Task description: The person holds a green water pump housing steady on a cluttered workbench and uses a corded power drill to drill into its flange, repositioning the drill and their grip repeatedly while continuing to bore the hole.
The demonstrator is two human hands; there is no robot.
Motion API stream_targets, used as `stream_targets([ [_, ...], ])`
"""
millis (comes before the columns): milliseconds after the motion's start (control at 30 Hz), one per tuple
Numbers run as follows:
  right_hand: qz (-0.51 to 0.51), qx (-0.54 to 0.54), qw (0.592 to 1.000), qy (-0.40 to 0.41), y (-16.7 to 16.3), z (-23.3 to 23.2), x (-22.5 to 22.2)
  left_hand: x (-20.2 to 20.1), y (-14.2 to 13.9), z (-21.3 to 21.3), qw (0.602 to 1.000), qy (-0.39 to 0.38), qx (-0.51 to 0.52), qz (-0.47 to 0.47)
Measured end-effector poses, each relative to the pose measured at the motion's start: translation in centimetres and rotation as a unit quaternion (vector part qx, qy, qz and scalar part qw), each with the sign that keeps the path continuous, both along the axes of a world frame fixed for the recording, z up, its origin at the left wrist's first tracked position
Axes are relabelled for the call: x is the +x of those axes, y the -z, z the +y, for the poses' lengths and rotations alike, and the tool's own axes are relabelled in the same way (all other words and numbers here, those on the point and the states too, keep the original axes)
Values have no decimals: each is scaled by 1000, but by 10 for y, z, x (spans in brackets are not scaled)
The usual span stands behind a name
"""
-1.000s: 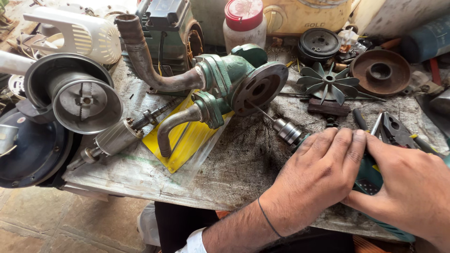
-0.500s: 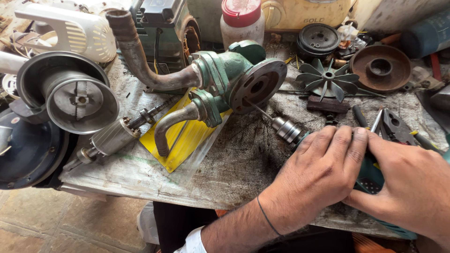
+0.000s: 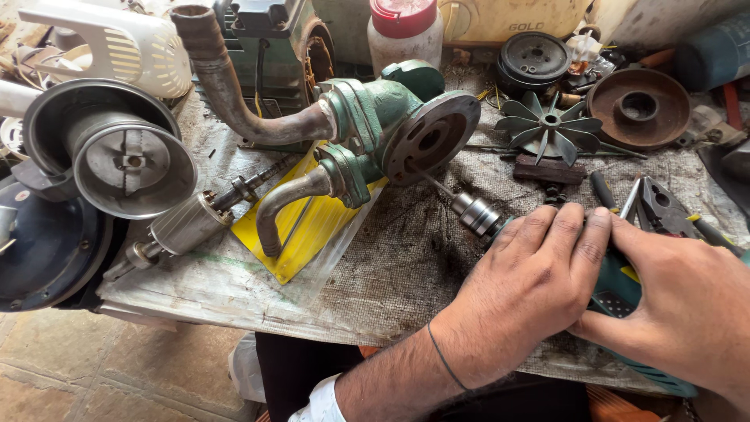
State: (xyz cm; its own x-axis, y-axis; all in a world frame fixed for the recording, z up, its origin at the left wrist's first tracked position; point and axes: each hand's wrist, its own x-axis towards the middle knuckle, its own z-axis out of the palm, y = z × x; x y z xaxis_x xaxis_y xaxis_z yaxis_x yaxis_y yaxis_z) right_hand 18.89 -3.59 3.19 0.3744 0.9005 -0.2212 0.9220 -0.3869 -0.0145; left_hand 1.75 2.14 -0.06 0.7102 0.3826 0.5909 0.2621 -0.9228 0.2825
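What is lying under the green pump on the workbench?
Under the green pump lies a yellow sheet in a clear plastic cover, on the workbench. The curved outlet pipe rests on it. The part of the sheet beneath the pump body is covered.

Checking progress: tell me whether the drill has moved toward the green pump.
No. The drill keeps its place; its bit tip stays at the green pump flange face, as before.

I see a grimy grey workbench [image 3: 406, 266] bearing a green cast-iron pump housing [image 3: 383, 125], a flat yellow plastic sheet [image 3: 312, 227] and a grey metal fan impeller [image 3: 549, 129].
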Motion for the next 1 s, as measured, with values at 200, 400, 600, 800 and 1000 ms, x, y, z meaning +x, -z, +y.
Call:
stream_targets([
  [200,7,18,1000,-10,1,-2,2,2,1,-1,1000,-5,23,-11],
  [400,-13,17,1000,-17,-1,-1,-5,1,3,0,1000,-3,5,-12],
  [600,0,-18,1000,3,-2,1,-4,-1,1,2,1000,10,-15,3],
  [800,28,41,999,-17,0,-4,1,2,0,-1,1000,13,-8,0],
  [1000,0,32,999,-10,1,-2,-2,1,3,3,1000,15,3,-2],
])
